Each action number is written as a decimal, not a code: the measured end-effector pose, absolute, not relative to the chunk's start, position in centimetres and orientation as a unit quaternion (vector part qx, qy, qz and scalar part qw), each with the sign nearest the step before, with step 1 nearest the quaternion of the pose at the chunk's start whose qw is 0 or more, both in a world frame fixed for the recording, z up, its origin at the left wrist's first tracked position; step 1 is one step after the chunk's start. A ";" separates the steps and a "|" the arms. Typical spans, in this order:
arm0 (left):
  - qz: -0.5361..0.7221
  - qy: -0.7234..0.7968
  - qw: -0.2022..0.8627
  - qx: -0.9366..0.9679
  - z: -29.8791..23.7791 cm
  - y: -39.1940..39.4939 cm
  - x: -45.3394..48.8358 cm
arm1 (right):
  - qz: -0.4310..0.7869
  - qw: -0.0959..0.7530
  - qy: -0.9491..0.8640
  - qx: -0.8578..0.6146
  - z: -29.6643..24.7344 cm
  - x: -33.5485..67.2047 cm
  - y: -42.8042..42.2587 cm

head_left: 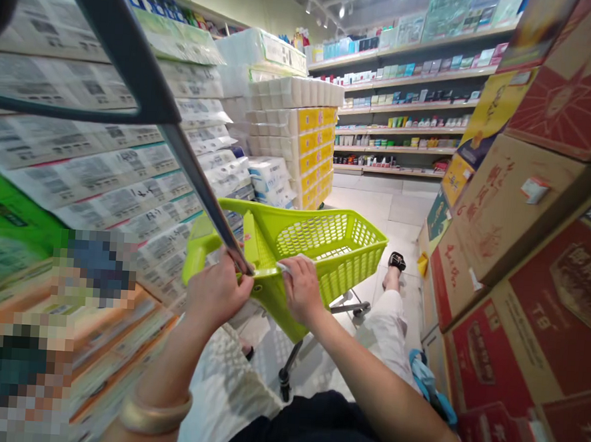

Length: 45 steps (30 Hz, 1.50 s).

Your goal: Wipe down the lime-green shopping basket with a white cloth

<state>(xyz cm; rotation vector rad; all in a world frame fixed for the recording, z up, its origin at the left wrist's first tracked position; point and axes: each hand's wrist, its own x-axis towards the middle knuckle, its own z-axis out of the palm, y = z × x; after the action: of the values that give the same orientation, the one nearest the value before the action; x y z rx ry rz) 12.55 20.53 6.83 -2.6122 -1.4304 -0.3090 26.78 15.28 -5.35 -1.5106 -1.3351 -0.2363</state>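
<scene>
Grip: left hand (218,291) and right hand (301,289) clenched on lime-green shopping trolley (319,239) rim | Around: cardboard cartons (520,221) right, wrapped tissue packs (128,171) left | Room: tiled floor (376,206), shelves (407,114) upper right

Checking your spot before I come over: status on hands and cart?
Left hand, right hand gripping lime-green shopping trolley rim. Cardboard cartons stacked right, toilet-roll packs left.

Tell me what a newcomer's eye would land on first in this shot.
The lime-green cart stands out first, at the centre of the view, with the left hand and right hand on its rim. Red cartons tower along the right side of the aisle. Stacked toilet paper rises on the left, ahead of the far shelves.
</scene>
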 end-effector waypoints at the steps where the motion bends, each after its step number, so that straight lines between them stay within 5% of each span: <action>1: -0.103 -0.477 0.068 -0.870 6.9 20.7 12.6 | -0.097 0.530 -0.574 -0.617 -5.0 26.3 15.4; 12: -0.112 -0.462 0.039 -0.879 6.7 22.2 13.1 | -0.100 0.490 -0.519 -0.693 -6.2 31.1 15.5; 20: -0.123 -0.467 0.051 -0.874 6.6 23.0 13.1 | -0.078 0.497 -0.635 -0.586 -3.2 26.5 16.5; 28: -0.140 -0.443 0.046 -0.884 6.4 23.7 12.9 | -0.106 0.483 -0.501 -0.710 -6.6 32.4 16.2; 37: -0.140 -0.445 0.040 -0.884 6.4 25.4 13.6 | -0.096 0.497 -0.600 -0.620 -4.7 28.6 18.2; 45: -0.145 -0.456 0.042 -0.877 6.4 26.3 14.3 | -0.126 0.493 -0.479 -0.715 -7.6 33.4 18.2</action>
<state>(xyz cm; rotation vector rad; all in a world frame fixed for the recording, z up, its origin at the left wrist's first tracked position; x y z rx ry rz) 14.28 26.30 6.37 -2.6850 -1.3945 -0.4450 33.37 18.23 -7.55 -1.7355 -1.1620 -0.3067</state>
